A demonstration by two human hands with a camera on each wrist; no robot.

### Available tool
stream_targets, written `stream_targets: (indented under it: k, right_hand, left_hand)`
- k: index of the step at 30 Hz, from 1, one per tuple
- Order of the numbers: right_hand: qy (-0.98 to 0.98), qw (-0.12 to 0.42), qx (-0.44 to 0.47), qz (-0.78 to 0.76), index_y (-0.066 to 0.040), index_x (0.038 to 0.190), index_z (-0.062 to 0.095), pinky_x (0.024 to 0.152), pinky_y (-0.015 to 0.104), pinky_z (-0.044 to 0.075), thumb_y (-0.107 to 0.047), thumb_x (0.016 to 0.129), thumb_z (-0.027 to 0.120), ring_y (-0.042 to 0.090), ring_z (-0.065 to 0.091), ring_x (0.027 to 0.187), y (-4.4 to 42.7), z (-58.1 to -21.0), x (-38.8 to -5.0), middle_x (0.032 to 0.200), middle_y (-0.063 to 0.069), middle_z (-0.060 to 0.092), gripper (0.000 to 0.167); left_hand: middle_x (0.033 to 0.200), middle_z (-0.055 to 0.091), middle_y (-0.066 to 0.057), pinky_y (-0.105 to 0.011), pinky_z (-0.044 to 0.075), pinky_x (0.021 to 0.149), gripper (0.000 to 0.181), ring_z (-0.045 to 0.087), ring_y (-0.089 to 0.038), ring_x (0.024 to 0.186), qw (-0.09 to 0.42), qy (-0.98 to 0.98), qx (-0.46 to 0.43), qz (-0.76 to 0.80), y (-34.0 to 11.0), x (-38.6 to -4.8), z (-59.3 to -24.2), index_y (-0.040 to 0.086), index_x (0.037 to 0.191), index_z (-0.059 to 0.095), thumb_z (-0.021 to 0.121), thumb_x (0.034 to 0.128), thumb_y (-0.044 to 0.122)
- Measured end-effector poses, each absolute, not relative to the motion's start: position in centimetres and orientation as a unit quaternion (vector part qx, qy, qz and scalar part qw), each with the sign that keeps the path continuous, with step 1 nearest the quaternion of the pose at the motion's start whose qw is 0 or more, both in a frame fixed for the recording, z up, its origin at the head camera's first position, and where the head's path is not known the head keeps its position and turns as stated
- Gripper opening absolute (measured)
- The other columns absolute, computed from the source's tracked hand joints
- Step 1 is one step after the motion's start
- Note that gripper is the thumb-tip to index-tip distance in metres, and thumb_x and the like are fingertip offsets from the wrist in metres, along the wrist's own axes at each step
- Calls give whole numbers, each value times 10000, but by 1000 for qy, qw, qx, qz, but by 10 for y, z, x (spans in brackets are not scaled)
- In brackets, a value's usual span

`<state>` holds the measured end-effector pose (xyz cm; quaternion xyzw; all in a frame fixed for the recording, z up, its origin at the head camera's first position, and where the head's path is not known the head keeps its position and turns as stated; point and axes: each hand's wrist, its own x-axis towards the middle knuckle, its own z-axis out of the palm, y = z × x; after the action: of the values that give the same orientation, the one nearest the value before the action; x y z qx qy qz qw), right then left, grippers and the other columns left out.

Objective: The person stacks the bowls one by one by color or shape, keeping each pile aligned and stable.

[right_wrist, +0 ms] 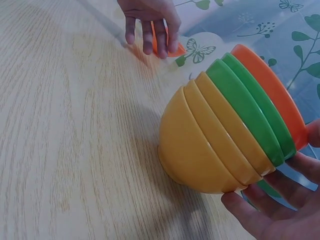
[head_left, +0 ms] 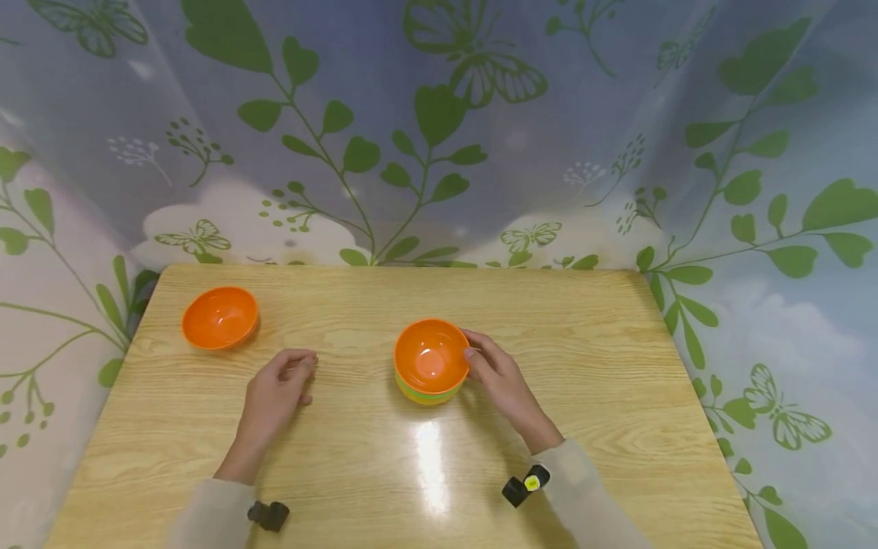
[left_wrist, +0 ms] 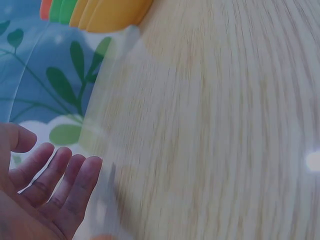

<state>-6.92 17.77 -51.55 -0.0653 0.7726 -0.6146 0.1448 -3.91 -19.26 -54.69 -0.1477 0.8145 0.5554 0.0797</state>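
Observation:
A stack of nested bowls (head_left: 427, 398) stands near the middle of the wooden table, an orange bowl (right_wrist: 272, 90) on top. Below it are two green bowls (right_wrist: 245, 107) and yellow ones (right_wrist: 195, 145) at the bottom. My right hand (head_left: 504, 385) holds the stack at its right side, thumb by the orange rim and the other fingers spread along the outer walls. To the left, my left hand (head_left: 274, 396) hovers with loosely bent fingers and holds nothing. Another orange bowl (head_left: 219, 319) sits apart at the table's far left, beyond that hand.
The light wooden table (head_left: 357, 473) ends at a back edge against a hanging cloth (head_left: 521, 175) printed with leaves and butterflies. This cloth also runs along both sides. A small black camera is strapped to each wrist.

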Motion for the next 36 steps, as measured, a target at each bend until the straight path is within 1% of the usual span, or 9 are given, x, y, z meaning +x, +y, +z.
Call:
stream_targets:
  k: [3, 9, 16, 22, 25, 30, 34, 36]
  right_hand:
    - [772, 144, -66, -615, -121, 1608, 513, 1057, 306, 641, -318, 1177, 504, 367, 630, 1396, 178, -515, -69, 1630, 136, 549, 474]
    - [772, 146, -65, -615, -113, 1609, 509, 1060, 303, 639, -320, 1176, 505, 369, 628, 1398, 179, -516, -70, 1633, 142, 543, 480]
    - [768, 149, -69, -619, -90, 1609, 499, 1072, 307, 634, -311, 1179, 501, 387, 614, 1410, 180, -518, -70, 1643, 161, 526, 484]
    - [767, 150, -70, -619, -86, 1605, 502, 1083, 316, 630, -316, 1178, 502, 389, 607, 1418, 180, -517, -70, 1639, 166, 529, 486]
    - [767, 151, -70, -620, -83, 1605, 499, 1084, 313, 629, -309, 1178, 501, 390, 604, 1419, 179, -517, -70, 1643, 167, 522, 484]
    - [765, 150, -70, -622, -83, 1604, 498, 1078, 304, 630, -297, 1178, 499, 389, 606, 1416, 179, -518, -71, 1644, 168, 519, 477]
    - [767, 150, -70, -620, -86, 1595, 509, 1078, 309, 631, -301, 1177, 502, 383, 614, 1406, 180, -518, -71, 1634, 167, 530, 470]
    - [768, 150, -70, -619, -91, 1593, 513, 1077, 312, 633, -306, 1176, 505, 381, 618, 1401, 180, -518, -70, 1630, 164, 537, 469]
  left_hand:
    - [1371, 716, -173, -252, 693, 773, 478, 697, -150, 1080, 80, 817, -157, 549, -203, -38, -548, 120, 1448, 661, 576, 1129, 465]
    - [1345, 716, -184, -248, 694, 761, 482, 692, -59, 984, 68, 816, -186, 543, -220, -35, -550, 120, 1454, 654, 582, 1125, 464]
    - [1410, 707, -183, -236, 691, 757, 488, 667, 44, 976, 70, 811, -215, 540, -232, -33, -551, 114, 1461, 650, 590, 1122, 459]
    - [1411, 700, -195, -239, 692, 744, 503, 665, 64, 942, 63, 811, -225, 536, -241, -30, -551, 90, 1476, 635, 575, 1129, 450]
    - [1432, 690, -189, -247, 694, 745, 498, 667, 64, 942, 60, 809, -234, 536, -246, -29, -551, 91, 1481, 630, 567, 1132, 442]
    - [1477, 670, -174, -245, 695, 751, 522, 656, 102, 940, 55, 803, -252, 537, -257, -29, -556, 99, 1498, 615, 554, 1132, 467]
    - [1462, 673, -151, -244, 695, 749, 539, 654, 104, 936, 55, 801, -260, 536, -265, -29, -558, 103, 1500, 610, 549, 1128, 488]
    - [1421, 694, -113, -244, 695, 746, 522, 656, 106, 927, 50, 800, -263, 537, -269, -30, -559, 100, 1492, 616, 552, 1130, 470]
